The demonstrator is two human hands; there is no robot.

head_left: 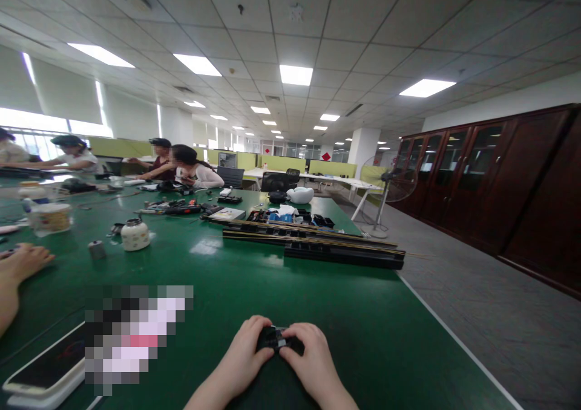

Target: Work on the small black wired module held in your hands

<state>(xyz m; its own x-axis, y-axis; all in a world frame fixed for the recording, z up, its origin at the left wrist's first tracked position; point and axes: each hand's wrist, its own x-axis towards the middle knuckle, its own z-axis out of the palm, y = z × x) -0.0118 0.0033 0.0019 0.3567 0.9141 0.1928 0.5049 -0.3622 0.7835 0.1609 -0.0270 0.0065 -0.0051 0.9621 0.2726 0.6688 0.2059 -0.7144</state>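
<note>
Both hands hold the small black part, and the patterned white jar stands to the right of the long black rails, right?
No: the patterned white jar stands to the left of the long black rails, as the head view shows. The left hand and right hand do hold the small black part.

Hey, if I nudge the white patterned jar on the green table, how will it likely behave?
The white patterned jar would probably slide before tipping, since it looks squat and broad-based. It may roll if knocked over, given its rounded sides.
</note>
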